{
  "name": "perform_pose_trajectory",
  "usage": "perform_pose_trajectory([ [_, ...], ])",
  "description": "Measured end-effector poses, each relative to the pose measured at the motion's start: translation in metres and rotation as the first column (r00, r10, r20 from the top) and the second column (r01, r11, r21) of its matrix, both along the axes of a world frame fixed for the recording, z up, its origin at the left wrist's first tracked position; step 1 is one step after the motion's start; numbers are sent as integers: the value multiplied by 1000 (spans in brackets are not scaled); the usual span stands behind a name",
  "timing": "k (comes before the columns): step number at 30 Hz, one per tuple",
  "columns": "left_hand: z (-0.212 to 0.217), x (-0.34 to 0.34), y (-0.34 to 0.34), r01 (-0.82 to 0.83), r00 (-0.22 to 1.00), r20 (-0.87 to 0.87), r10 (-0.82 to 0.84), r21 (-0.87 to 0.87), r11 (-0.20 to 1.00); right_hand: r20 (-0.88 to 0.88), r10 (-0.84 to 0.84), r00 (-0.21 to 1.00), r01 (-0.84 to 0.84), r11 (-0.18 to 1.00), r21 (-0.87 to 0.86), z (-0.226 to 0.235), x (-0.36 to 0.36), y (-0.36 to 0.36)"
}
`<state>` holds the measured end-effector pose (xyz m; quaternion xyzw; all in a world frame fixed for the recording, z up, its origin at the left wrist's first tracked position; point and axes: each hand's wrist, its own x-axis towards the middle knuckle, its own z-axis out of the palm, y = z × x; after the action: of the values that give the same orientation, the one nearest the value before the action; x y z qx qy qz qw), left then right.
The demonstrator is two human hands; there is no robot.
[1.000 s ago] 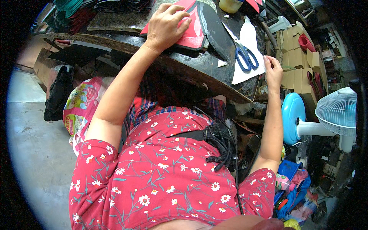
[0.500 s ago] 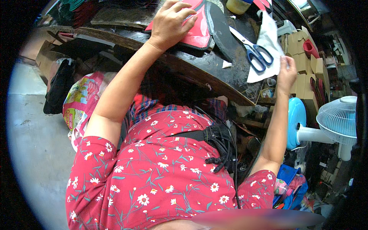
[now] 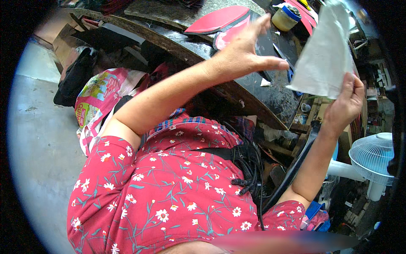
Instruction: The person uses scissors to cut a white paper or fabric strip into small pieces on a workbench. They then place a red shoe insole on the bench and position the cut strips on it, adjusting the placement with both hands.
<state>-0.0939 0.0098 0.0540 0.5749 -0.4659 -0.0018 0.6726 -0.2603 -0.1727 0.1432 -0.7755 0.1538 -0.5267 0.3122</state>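
Observation:
My right hand (image 3: pixel 347 103) pinches the lower corner of a thin white sheet (image 3: pixel 323 55), cloth or paper, raised above the right end of the dark workbench (image 3: pixel 270 95). My left hand (image 3: pixel 241 55) is in the air over the bench, thumb and fingers spread, with nothing in it. Its thumb points toward the sheet without touching it. Beneath the left hand lie red pieces with black edging (image 3: pixel 218 20), partly covered by it. Scissors with blue handles (image 3: pixel 290 75) lie between the left thumb and the sheet, mostly hidden.
A jar with a blue rim (image 3: pixel 286 17) stands at the back of the bench. A small white scrap (image 3: pixel 265 82) lies near its front edge. To the right is a blue and white fan (image 3: pixel 372 156). A printed bag (image 3: pixel 101 99) rests at the left below the bench.
My right hand has lifted the white sheet off the bench, up and to the right, from under the scissors. My left hand has left the red piece and moved right, fingers spreading.

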Motion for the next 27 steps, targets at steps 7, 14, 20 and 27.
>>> perform_pose_trajectory([
  [7, -15, -20, 34, 545, 618, -633, -466, -83, 835, -230, 225, 947, -196, 970, 141, -28, 23, 21],
  [14, -36, -12, 47, 475, 645, -686, -337, 14, 880, -520, 314, 794, -188, 941, 282, -62, 40, -36],
  [20, -59, -19, 69, 432, 654, -719, -233, 102, 896, -818, -354, 454, -78, 898, -432, -73, 10, -70],
  [27, -62, -49, 77, 378, 839, -466, -281, 127, 917, -907, -309, 286, 0, 947, -322, -65, -11, -49],
])
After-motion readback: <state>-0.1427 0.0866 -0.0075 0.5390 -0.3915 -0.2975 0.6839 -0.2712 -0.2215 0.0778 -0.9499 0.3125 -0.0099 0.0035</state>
